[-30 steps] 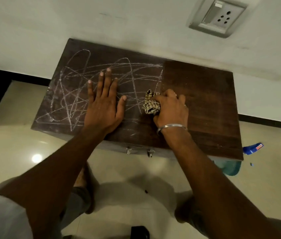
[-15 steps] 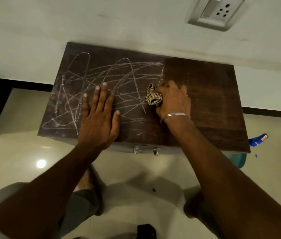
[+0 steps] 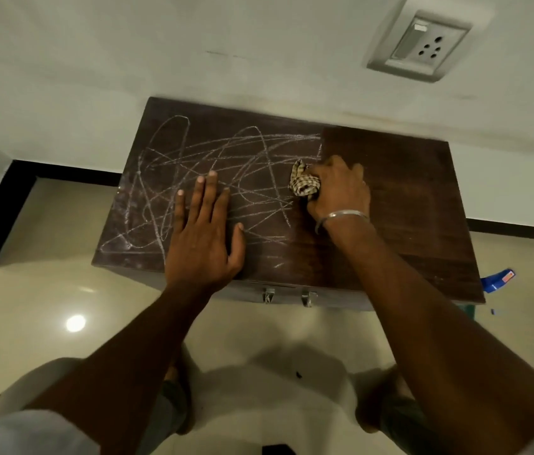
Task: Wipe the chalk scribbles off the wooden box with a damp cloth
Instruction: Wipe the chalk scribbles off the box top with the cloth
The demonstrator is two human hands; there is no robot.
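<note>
— Where's he at with it?

— Mid-wipe. The dark brown wooden box (image 3: 400, 205) stands against the wall, and its right part already looks clean. His right hand (image 3: 341, 188) is closed around the bunched checked tan cloth (image 3: 303, 183), pressed on the lid right at the edge of the white chalk scribbles (image 3: 200, 165).

— And the other hand?

— The left hand (image 3: 203, 234) lies flat and open on the box's chalked left half, bracing it. Next, I'd say, he needs firm strokes leftward, and that palm out of the way.
</note>
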